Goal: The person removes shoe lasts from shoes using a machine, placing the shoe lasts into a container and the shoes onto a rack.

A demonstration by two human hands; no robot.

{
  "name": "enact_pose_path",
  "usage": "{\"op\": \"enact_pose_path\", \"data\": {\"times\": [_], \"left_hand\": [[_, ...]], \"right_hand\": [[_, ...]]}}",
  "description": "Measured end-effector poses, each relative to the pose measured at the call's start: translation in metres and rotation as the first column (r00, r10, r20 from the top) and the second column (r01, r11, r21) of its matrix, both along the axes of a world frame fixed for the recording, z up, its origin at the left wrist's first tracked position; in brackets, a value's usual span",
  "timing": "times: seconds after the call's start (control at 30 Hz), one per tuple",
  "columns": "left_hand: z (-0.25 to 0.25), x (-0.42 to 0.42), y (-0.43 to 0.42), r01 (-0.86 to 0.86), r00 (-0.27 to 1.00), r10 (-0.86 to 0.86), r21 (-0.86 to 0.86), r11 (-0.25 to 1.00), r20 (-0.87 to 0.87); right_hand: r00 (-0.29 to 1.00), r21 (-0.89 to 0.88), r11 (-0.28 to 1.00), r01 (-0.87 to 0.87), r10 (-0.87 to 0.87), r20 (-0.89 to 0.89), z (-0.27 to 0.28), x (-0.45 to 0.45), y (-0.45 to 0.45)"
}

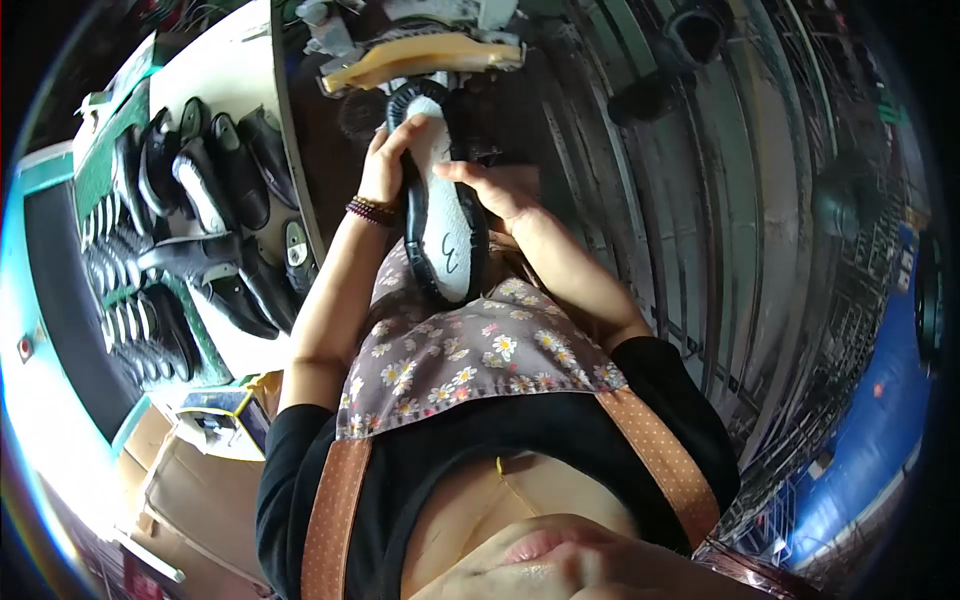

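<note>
A black shoe [445, 220] is held sole side up in front of my apron [480, 345]. Its underside is white, with a handwritten mark like a 3 near the closer end, and the black upper is folded over around the rim. My left hand [386, 165] grips the far part from the left, its fingers on the white underside. From the right, my right hand [497, 192] holds the shoe's middle with the thumb side on the white surface. The far end, with pleated black edges, is close under a machine's yellowish curved bar [425, 58]; whether they touch I cannot tell.
Several black shoes [235, 170] lie on a pale bench to my left. Below it are a dark blue and yellow box [225, 415] and cardboard [200, 500]. A slatted rack [740, 200] runs along my right, with dark shoes [645, 98] at its far end.
</note>
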State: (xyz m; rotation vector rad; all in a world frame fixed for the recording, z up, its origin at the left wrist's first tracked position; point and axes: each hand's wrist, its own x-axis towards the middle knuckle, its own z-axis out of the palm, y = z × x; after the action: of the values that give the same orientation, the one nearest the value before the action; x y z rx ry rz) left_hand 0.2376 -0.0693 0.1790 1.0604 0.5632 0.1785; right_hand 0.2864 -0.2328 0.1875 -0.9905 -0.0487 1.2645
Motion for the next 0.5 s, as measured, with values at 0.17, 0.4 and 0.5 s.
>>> {"op": "enact_pose_path", "data": {"times": [0.17,0.4,0.5], "left_hand": [[0.003,0.002,0.008,0.001,1.0,-0.001,-0.037,0.999,-0.007],[-0.021,0.008,0.024,0.01,0.992,-0.023,0.105,0.994,0.121],[-0.028,0.014,0.021,-0.067,0.97,0.012,0.219,0.973,0.243]], "right_hand": [[0.987,0.01,1.0,-0.011,0.009,0.161,-0.02,-0.006,0.004],[0.986,0.036,0.999,-0.033,0.026,0.163,-0.045,0.001,0.012],[0.994,0.062,0.996,-0.059,0.053,0.091,-0.06,0.009,0.018]]}}
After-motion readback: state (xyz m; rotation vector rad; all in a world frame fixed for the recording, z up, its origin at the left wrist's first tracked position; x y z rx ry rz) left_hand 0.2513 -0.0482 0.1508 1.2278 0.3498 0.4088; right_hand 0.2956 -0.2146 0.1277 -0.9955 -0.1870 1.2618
